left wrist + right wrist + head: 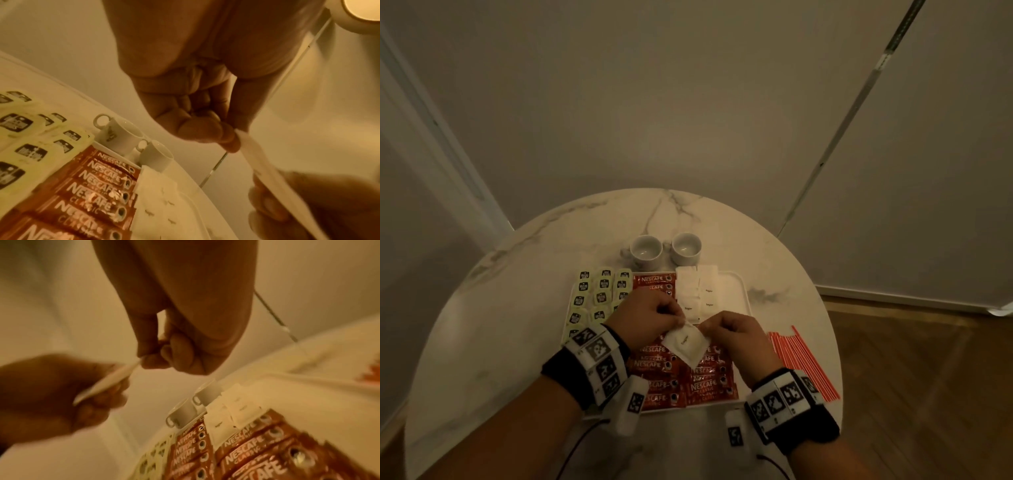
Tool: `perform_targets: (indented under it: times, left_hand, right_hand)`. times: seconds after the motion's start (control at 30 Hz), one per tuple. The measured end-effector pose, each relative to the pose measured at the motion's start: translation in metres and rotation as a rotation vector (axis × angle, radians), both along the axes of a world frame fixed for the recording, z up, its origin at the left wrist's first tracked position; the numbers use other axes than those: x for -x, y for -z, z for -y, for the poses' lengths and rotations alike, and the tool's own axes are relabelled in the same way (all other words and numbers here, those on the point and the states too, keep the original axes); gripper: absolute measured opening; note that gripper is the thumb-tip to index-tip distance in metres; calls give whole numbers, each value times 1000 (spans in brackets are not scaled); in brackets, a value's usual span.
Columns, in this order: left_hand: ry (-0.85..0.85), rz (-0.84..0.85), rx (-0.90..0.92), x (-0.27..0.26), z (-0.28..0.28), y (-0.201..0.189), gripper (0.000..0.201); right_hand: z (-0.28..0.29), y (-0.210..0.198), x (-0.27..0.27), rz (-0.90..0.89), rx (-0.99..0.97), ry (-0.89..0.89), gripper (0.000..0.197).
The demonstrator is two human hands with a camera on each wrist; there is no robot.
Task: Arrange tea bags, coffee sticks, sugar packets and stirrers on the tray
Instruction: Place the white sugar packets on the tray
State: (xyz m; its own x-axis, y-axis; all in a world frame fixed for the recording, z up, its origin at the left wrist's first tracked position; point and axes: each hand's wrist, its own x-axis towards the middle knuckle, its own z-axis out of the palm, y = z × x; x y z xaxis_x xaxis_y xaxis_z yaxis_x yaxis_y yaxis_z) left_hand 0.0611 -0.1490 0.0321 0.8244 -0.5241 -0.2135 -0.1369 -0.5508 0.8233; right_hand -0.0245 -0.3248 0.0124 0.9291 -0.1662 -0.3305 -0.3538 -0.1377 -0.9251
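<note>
Both hands hold one white sugar packet [686, 346] in the air above the white tray [739, 284]. My left hand [654, 317] pinches its left corner and my right hand [732, 330] pinches its right corner. The wrist views show the sugar packet [265, 172] [107, 382] edge-on between thumb and fingers of my left hand [207, 129] and my right hand [162, 360]. On the tray lie pale green tea bags [599, 291] at the left, red coffee sticks [654, 282] in the middle and near the front, and sugar packets [697, 291] at the back right.
Two white cups [646, 251] stand on the round marble table [517, 308] just behind the tray. A bundle of red-and-white stirrers [803, 361] lies on the table to the right of the tray. The tray's right side shows bare surface.
</note>
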Motion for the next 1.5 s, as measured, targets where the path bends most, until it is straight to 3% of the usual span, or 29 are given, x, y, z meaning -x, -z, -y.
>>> perform_targets:
  times: [0.1, 0.27, 0.47, 0.57, 0.7, 0.8, 0.87, 0.93, 1.13, 1.5]
  left_hand:
    - [0, -15, -15, -11, -2, -4, 15]
    - [107, -18, -6, -14, 12, -6, 6]
    - [-9, -161, 85, -15, 24, 3, 19]
    - [-38, -156, 67, -16, 28, 9, 17]
    - [23, -44, -48, -19, 31, 19, 10]
    - [34, 67, -197, -24, 28, 30, 19]
    - [136, 115, -323, -23, 29, 39, 24]
    - [263, 173, -434, -17, 32, 50, 28]
    - [380, 262, -667, -5, 41, 71, 47]
    - [370, 288, -734, -7, 45, 81, 52]
  right_hand:
    - [5, -2, -4, -31, -47, 55, 15]
    - [-2, -1, -14, 53, 150, -205, 13]
    - [6, 2, -18, -37, -144, -92, 17]
    - [14, 10, -15, -95, -41, -176, 15]
    - [29, 15, -21, -102, 135, -196, 10]
    - [50, 29, -39, -133, 176, 55, 4]
    - [62, 40, -51, -189, 110, 238, 5]
    - [68, 50, -62, -254, 72, 312, 9]
    - [61, 61, -80, -333, 223, 164, 3]
    - [54, 75, -93, -390, 498, 34, 24]
